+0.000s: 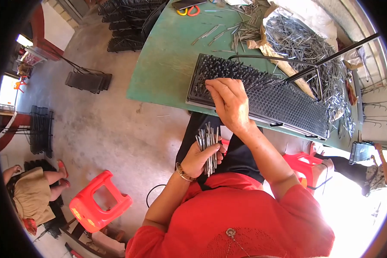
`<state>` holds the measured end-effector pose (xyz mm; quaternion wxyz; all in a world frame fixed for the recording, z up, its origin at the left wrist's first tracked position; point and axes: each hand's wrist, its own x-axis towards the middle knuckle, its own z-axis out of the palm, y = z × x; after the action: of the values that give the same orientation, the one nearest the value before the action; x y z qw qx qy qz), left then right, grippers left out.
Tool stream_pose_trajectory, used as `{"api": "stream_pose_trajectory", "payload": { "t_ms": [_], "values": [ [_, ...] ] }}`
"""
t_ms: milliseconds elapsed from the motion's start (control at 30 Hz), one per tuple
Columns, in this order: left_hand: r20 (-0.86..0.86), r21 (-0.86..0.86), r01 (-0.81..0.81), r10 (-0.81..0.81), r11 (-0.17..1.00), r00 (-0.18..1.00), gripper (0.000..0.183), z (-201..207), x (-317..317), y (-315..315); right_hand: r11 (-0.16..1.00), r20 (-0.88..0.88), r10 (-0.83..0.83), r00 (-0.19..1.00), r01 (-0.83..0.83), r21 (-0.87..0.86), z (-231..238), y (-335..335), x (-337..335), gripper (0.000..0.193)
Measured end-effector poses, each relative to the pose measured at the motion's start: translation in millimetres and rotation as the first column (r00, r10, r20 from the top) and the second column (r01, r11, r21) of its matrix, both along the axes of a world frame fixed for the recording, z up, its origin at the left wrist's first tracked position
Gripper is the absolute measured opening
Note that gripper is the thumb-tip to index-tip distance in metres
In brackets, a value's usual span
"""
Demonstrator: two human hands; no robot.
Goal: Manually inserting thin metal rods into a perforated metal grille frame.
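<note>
My left hand is closed round a bundle of thin metal rods, held upright above my lap. Past it, my right hand is over the left half of a black perforated rack with a wire handle. Its thumb and fingertips are pinched together close to the rack's surface, and whatever is between them is too small to make out. Rods stand packed in the holes along the left and far side of the rack. Toward the right, the holes in front show bare.
The rack lies on a green table. Behind it is a large heap of loose rods on torn paper, with scissors at the far edge. A red stool stands on the floor to the left. Other people sit at both sides.
</note>
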<state>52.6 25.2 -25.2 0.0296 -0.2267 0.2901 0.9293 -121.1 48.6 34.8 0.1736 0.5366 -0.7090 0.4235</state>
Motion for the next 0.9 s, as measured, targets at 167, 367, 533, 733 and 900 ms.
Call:
{"api": "stream_pose_trajectory", "payload": {
  "t_ms": [167,367,533,733,900],
  "values": [
    [-0.016,0.001,-0.016,0.016,1.0,1.0,0.03,-2,0,-1,0.999,0.023,-0.02,1.0,0.019,0.042,-1,1,-4,0.013],
    [-0.006,-0.021,0.01,-0.01,1.0,1.0,0.029,0,0,-3,0.994,0.007,-0.047,0.999,0.046,0.096,6,3,-8,0.012],
    [-0.008,-0.037,0.009,-0.009,0.999,1.0,0.029,-3,0,-4,0.981,-0.029,0.102,0.994,-0.096,0.166,5,3,-14,0.02],
    [-0.003,-0.048,0.013,-0.013,0.999,1.0,0.028,-4,1,-3,0.963,-0.004,0.16,0.987,-0.155,0.221,1,10,-11,0.024],
    [-0.053,-0.122,-0.061,0.055,0.991,0.997,0.028,8,-4,-4,0.995,0.155,0.077,0.985,-0.087,0.056,10,22,-9,0.019]
  ]
}}
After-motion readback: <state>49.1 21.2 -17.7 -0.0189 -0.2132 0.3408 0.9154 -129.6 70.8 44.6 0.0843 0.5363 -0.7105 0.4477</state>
